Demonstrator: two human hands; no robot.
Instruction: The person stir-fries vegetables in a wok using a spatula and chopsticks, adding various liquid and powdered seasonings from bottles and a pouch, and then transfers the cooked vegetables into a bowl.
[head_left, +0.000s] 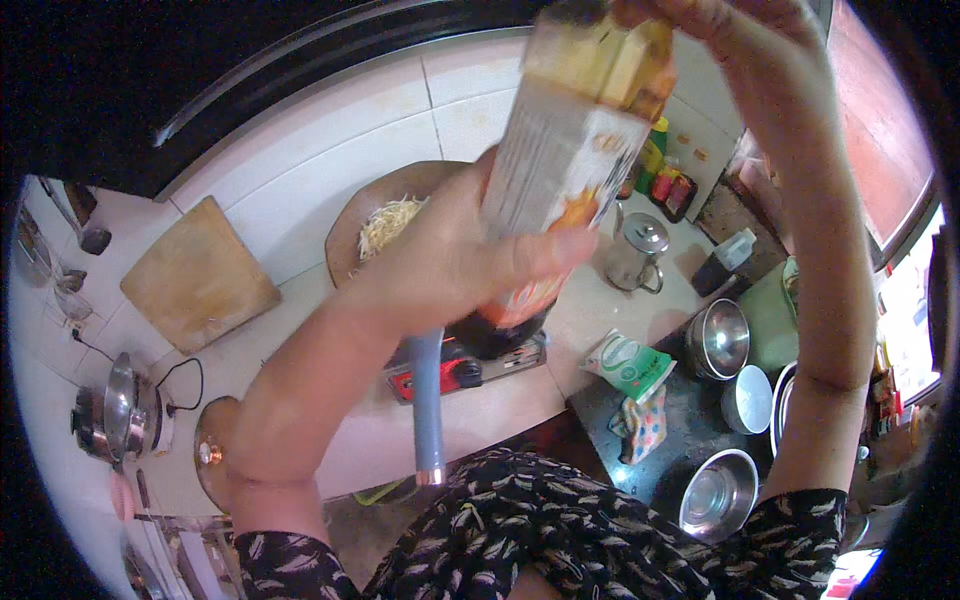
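My left hand (469, 259) wraps around a large clear plastic bottle (574, 161), which is tilted and bears an orange and white label. Dark liquid shows at the bottle's lower end; its upper part looks yellowish and see-through. At the top edge of the view, the fingers of my right hand (750, 19) are on the bottle's upper end, partly cut off and blurred. Behind my left arm stands a brown pan (360, 206) with a blue-grey handle (427, 405). Pale shredded food (386, 225) lies in it. Beneath the pan is a portable gas stove (450, 379) with a red front.
A wooden cutting board (200, 277) leans on the tiled wall at left, with a pan lid (216, 450) nearer. On the right stand a metal teapot (637, 251), a green and white packet (630, 364), a dotted cloth (641, 427) and metal bowls (720, 491).
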